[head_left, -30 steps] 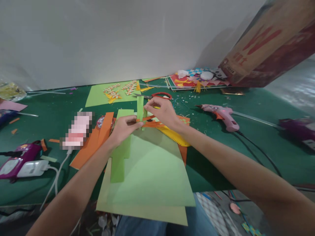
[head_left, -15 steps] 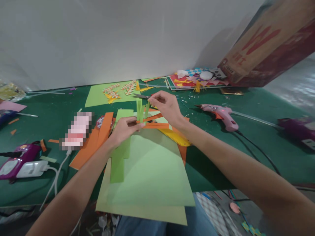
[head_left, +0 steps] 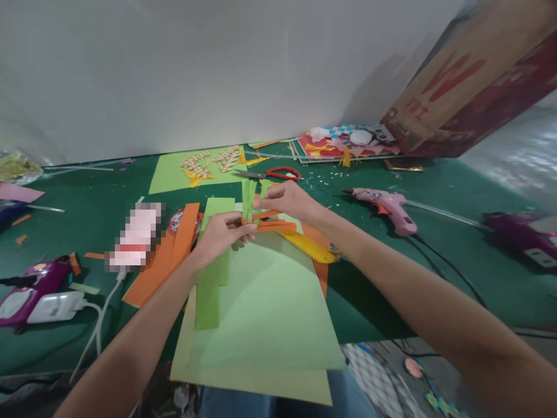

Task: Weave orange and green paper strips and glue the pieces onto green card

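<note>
Green paper strips [head_left: 248, 194] stand upright, crossed with orange paper strips [head_left: 276, 225] that point to the right. My left hand [head_left: 221, 232] pinches the crossing between thumb and fingers. Closed on a green strip at the right of the crossing, my right hand [head_left: 285, 200] hides part of that strip. Beneath both hands lie large light green paper sheets [head_left: 270, 307], overhanging the table's front edge. A yellow toothed tool [head_left: 311, 247] lies to the right, partly covered by my right forearm. Scissors with red handles [head_left: 281, 173] rest just beyond my hands.
A pink glue gun [head_left: 387, 206] lies at right, its cable running forward. Orange paper pieces [head_left: 161, 261] and a blurred-out device [head_left: 137, 235] are at left, beside a purple power strip [head_left: 39, 290]. Woven paper pieces [head_left: 198, 165] lie behind. A paper bag [head_left: 461, 87] stands back right.
My right hand lifted a green strip up and away to the right, then came back down close to the crossing. My left hand kept its hold. The view shifted slightly.
</note>
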A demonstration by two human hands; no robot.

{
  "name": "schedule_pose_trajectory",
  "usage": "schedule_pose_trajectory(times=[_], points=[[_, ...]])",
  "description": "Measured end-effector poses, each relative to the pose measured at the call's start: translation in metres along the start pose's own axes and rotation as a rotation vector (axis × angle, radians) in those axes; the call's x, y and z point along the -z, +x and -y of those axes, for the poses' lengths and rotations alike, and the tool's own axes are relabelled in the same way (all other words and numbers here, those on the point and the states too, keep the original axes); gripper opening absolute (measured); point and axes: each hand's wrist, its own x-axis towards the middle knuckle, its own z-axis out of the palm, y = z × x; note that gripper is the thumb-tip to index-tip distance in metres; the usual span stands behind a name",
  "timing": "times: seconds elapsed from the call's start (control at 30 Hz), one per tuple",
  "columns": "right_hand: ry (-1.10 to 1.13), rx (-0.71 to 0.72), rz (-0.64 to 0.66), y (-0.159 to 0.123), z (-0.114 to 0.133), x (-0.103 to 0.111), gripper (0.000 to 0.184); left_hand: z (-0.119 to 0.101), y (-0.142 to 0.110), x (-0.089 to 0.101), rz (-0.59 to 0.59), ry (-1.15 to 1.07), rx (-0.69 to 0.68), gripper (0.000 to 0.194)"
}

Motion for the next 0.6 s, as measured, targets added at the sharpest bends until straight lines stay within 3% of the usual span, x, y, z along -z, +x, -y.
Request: schedule_pose_trajectory(times=[0.33, 0.6], points=[[-0.053, 0.102, 0.005, -0.002, -0.004, -0.008, 0.049, -0.008, -0.003, -0.002, 0.005, -0.024, 0.019, 0.032], [-0.073, 0.134, 0.050, -0.001, -0.010, -0.002, 0.035, -0.004, 0.001, 0.001, -0.112, 0.028, -0.027, 0.029]])
